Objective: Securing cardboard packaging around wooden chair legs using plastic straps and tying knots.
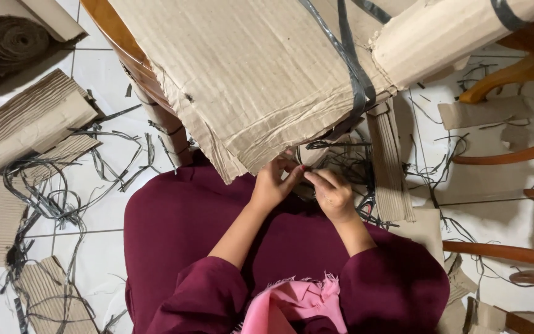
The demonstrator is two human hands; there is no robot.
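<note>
A wooden chair wrapped in corrugated cardboard and bound with grey plastic strapping stands over my lap. My left hand and my right hand meet just under the lower edge of the cardboard. Their fingertips pinch something small and dark between them, likely a strap end; I cannot make it out clearly. Both arms are in maroon sleeves, pushed up to the elbows.
Cardboard pieces and cut grey straps litter the white tiled floor on the left. A roll of burlap lies top left. More wooden chair legs and cardboard scraps are on the right.
</note>
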